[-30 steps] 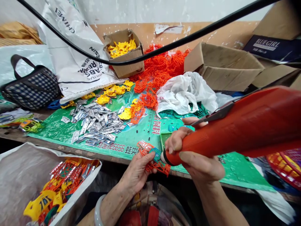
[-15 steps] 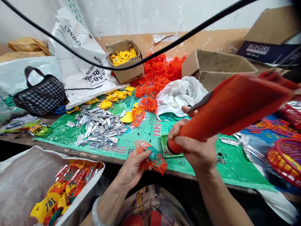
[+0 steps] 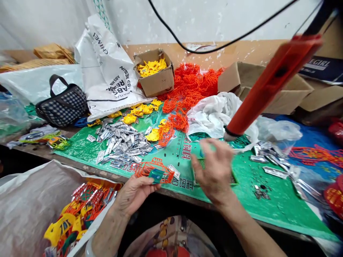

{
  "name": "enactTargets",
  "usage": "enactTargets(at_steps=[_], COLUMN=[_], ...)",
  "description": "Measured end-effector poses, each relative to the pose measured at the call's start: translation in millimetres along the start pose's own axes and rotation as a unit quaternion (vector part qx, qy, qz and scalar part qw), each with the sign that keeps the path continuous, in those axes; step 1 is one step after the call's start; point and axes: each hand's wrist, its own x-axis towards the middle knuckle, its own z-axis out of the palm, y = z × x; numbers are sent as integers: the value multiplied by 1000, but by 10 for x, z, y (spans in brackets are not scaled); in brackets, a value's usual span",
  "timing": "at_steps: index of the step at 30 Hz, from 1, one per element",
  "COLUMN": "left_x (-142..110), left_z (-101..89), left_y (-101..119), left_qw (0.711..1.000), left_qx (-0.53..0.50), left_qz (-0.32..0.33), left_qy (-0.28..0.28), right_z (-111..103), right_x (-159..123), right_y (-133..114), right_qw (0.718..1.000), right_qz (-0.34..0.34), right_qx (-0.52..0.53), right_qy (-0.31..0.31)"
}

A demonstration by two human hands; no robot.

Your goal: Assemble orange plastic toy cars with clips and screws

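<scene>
My left hand [image 3: 136, 194] grips an orange openwork plastic frame [image 3: 158, 167] with a teal piece [image 3: 157, 175] set in it, thumb on top, near the bench's front edge. My right hand [image 3: 214, 171] is raised over a small green mesh basket [image 3: 233, 178], its fingers blurred but apart. No object shows clearly in it. Above and to its right, a red tool resembling an electric screwdriver [image 3: 265, 85] hangs tilted, dark tip down, free of both hands.
Shiny silver pieces [image 3: 120, 142], yellow parts [image 3: 152, 135] and an orange pile [image 3: 190, 85] lie on the green-covered bench. A white cloth [image 3: 214, 110] lies behind the basket. Small dark bits [image 3: 261, 192] sit to the right. An open sack of parts [image 3: 34, 200] stands front left.
My right hand has let go of the red tool, which now hangs up and to the right. My left hand still holds the orange frame, now turned more level.
</scene>
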Motion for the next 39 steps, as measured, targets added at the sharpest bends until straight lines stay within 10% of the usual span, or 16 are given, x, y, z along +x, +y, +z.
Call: enactTargets(at_steps=[4,7,16,21,23,39], left_x=[-16,-19,74,105,114,63], left_z=[-59,-91,-39,52,79,288], left_y=[97,108,-36,-130,-173,-181], left_qw=[999,998,998,999,1000,974], left_qx=[-30,-36,-36,-30,-30,166], left_qz=[29,36,21,11,6,114], left_qy=[35,45,42,8,-2,-101], right_z=[296,438,442,245,197,80], right_x=[-193,-258,-147,-63,-51,-141], right_y=[-279,-358,-130,-105,-113,-291], right_qw=[940,906,889,692,655,644], right_qz=[-17,29,154,336,364,388], right_qx=[23,16,180,535,566,600], right_qy=[-339,-423,-392,-350,-343,-274])
